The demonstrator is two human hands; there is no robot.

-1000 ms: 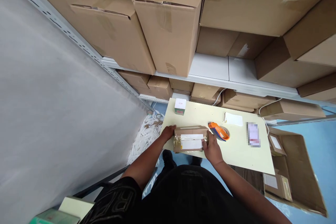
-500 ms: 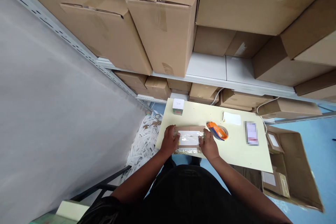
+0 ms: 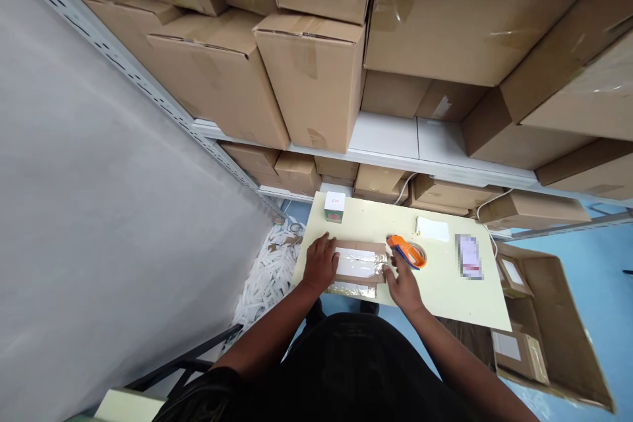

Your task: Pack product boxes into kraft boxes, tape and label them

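A small cardboard parcel with a white label and clear tape lies near the front edge of a pale yellow table. My left hand rests flat on the parcel's left end, fingers spread. At the parcel's right end my right hand has its fingers stretched out, touching the parcel's edge close to an orange tape dispenser.
A small white and green box, a white card and a blurred item lie on the table. An open carton with parcels stands at the right. Shelves stacked with big cartons rise behind. White paper strips litter the floor.
The parcel has been laid flat with its label up. My left hand slid onto its left end, and my right hand drew back from the right end toward the dispenser.
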